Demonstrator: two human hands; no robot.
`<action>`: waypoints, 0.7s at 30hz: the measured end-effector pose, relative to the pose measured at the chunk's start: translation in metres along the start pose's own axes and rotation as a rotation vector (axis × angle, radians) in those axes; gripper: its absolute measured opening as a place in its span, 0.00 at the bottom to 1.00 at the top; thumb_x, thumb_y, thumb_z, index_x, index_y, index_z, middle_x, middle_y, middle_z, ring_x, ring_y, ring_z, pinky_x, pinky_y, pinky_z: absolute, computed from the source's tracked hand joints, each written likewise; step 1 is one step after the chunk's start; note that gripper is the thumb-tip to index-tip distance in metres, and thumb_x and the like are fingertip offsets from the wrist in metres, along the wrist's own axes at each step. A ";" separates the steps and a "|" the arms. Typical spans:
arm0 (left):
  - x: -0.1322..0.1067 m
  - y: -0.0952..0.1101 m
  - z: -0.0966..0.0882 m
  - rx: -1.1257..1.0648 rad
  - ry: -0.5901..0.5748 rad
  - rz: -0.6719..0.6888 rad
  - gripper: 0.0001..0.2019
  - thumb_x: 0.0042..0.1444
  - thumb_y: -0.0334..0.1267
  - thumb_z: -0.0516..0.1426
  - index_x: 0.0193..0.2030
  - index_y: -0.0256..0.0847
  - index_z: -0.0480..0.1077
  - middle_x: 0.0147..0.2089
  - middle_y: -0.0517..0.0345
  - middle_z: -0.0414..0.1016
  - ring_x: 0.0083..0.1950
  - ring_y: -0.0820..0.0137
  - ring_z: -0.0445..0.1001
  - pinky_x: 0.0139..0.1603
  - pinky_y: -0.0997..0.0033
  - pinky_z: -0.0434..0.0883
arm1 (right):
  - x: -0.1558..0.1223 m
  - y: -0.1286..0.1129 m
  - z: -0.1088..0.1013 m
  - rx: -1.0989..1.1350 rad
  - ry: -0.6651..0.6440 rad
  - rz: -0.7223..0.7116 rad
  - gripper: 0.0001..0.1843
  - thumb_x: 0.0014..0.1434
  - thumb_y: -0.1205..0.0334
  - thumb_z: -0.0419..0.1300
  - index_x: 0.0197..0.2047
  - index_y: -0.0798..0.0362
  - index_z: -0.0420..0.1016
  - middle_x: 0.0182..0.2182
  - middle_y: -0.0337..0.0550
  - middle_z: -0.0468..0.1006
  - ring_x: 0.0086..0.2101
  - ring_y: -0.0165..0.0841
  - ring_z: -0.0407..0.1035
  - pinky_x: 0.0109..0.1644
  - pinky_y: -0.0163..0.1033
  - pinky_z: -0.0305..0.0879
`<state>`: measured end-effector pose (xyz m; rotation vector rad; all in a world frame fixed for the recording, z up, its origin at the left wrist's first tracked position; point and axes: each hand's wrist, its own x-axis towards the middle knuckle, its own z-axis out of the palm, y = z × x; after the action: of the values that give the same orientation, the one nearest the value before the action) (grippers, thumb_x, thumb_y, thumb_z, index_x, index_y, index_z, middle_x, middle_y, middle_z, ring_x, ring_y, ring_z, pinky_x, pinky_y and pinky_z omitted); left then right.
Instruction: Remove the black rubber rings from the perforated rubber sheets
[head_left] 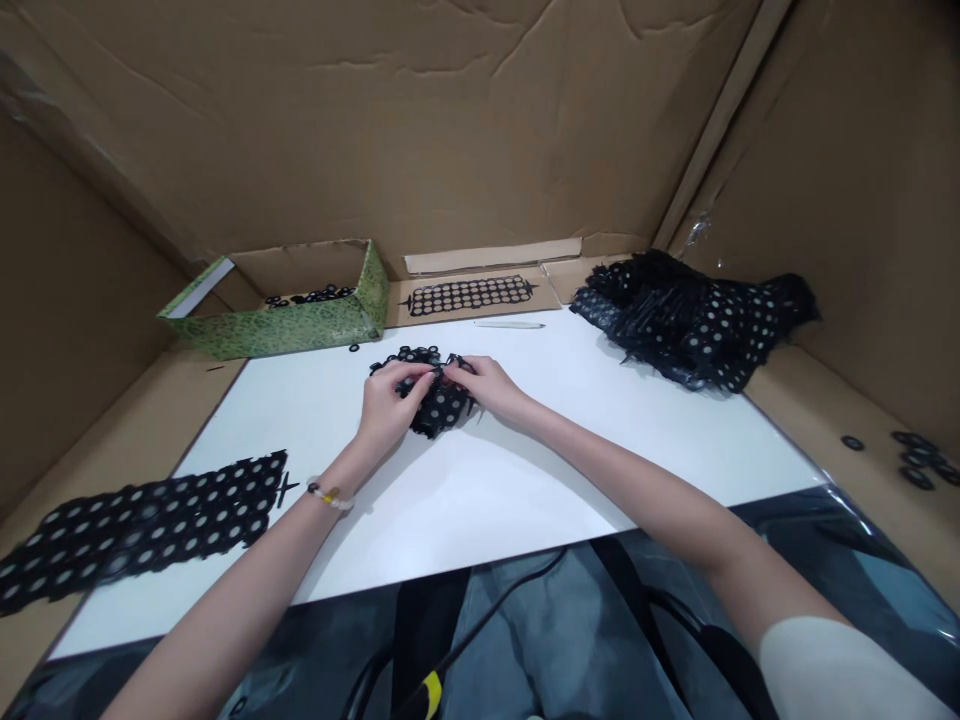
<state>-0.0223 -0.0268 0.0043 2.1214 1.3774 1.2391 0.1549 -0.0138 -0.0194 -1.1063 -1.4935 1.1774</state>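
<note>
Both hands meet over a black rubber sheet of joined rings (442, 408), bunched up near the middle of the white board. My left hand (390, 402) pinches its upper part between thumb and forefinger. From the other side, my right hand (487, 385) grips the same sheet close to the left fingertips. What exactly lies between the fingertips is too small to make out. At the left, a flat black sheet with rows of pale holes (150, 525) lies partly over the board's edge, near my left forearm.
A green patterned box (300, 330) holding loose black rings stands at the back left. Behind the board lies a ring sheet on cardboard (471, 294), with a white pen (510, 324) before it. Piled sheets (697, 320) sit back right; loose rings (919, 460) lie far right. Cardboard walls enclose the table.
</note>
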 end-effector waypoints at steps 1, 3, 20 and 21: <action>0.000 0.001 0.000 0.024 0.006 0.025 0.12 0.58 0.46 0.58 0.37 0.44 0.79 0.39 0.54 0.82 0.43 0.61 0.77 0.51 0.58 0.71 | 0.001 0.001 -0.001 0.024 -0.010 0.007 0.16 0.56 0.50 0.59 0.30 0.55 0.77 0.26 0.38 0.76 0.30 0.30 0.66 0.36 0.33 0.59; -0.001 0.002 0.000 0.081 0.015 0.065 0.11 0.59 0.45 0.57 0.36 0.44 0.79 0.39 0.54 0.83 0.43 0.61 0.77 0.52 0.56 0.69 | 0.002 0.003 -0.001 0.080 -0.036 0.012 0.15 0.54 0.51 0.61 0.29 0.56 0.77 0.25 0.38 0.75 0.29 0.29 0.66 0.36 0.33 0.60; -0.002 0.004 0.000 0.037 0.033 0.097 0.10 0.59 0.44 0.58 0.35 0.43 0.79 0.39 0.54 0.83 0.43 0.62 0.78 0.50 0.59 0.70 | -0.004 -0.004 0.005 0.120 0.026 0.058 0.10 0.49 0.57 0.61 0.25 0.55 0.73 0.21 0.36 0.71 0.25 0.28 0.64 0.32 0.33 0.58; -0.001 0.003 0.000 0.022 0.042 0.105 0.10 0.59 0.44 0.59 0.34 0.43 0.79 0.38 0.54 0.83 0.42 0.62 0.77 0.49 0.60 0.70 | -0.005 -0.004 0.006 0.081 0.042 0.047 0.11 0.49 0.55 0.62 0.26 0.55 0.72 0.22 0.35 0.71 0.26 0.28 0.64 0.32 0.33 0.57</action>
<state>-0.0208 -0.0293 0.0052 2.2199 1.3178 1.3215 0.1498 -0.0199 -0.0163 -1.1100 -1.3829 1.2283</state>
